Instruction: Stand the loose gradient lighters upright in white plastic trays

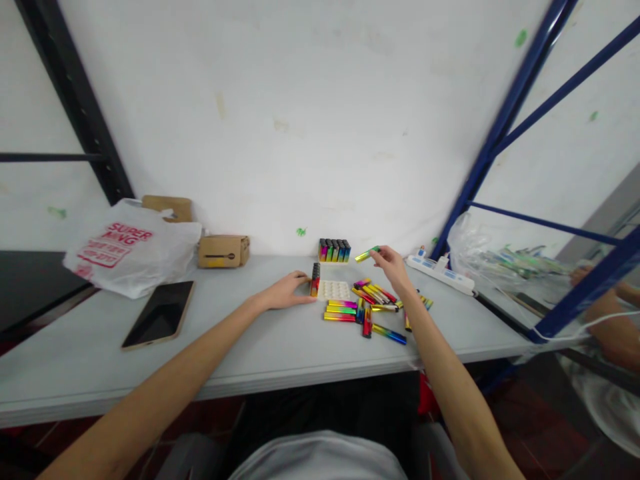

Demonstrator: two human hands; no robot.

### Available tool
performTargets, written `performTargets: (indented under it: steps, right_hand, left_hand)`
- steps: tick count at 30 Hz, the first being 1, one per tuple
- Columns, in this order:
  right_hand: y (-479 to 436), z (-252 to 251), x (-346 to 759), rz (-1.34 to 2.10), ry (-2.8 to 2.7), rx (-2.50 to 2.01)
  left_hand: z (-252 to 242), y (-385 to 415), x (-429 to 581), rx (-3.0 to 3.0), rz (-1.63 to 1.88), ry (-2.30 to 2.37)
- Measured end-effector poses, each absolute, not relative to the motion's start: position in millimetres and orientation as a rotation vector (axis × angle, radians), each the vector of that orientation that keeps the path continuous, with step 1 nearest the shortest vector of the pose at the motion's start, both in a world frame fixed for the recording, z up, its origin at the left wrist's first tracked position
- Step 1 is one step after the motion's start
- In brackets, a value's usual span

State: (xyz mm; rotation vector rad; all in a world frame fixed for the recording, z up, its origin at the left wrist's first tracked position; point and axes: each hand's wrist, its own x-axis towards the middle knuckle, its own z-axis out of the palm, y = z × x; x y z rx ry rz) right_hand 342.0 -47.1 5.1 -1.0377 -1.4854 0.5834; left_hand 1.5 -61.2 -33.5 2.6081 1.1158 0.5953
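Note:
My right hand (391,264) pinches a shiny yellow-green lighter (367,254) by one end, raised above the table to the right of a white tray (336,290) with rows of holes. At the tray's left edge a row of lighters (315,280) stands upright, black tops up. My left hand (289,291) wraps round this row from the left, its thumb near the front and its fingers behind. A loose heap of coloured lighters (375,293) lies right of the tray, below my right hand, with several more (341,311) in front of it.
Behind the tray stands a full block of lighters (335,250) by the wall. A phone (160,315), a plastic bag (133,247) and a cardboard box (223,252) are on the left. A white power strip (440,274) lies right, near a blue rack post (493,143). Another person's arm (613,320) shows far right.

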Motion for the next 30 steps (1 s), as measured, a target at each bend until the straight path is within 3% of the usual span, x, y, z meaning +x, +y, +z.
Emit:
performTargets:
  steps: [10, 17, 23, 30]
  right_hand:
    - [-58, 25, 265, 1.196, -1.234, -0.618]
    - [-64, 3, 239, 1.371, -1.358, -0.833]
    - [-65, -6, 227, 1.273, -1.344, -1.127]
    - [-64, -19, 227, 1.080, -1.464, -1.137]
  left_hand:
    - [-27, -56, -13, 2.516, 0.558, 1.089]
    - [-40, -59, -2, 2.495, 0.717, 1.153]
    - [-44, -57, 5, 2.531, 0.755, 1.192]
    - [-42, -58, 2, 2.488, 0.778, 1.191]
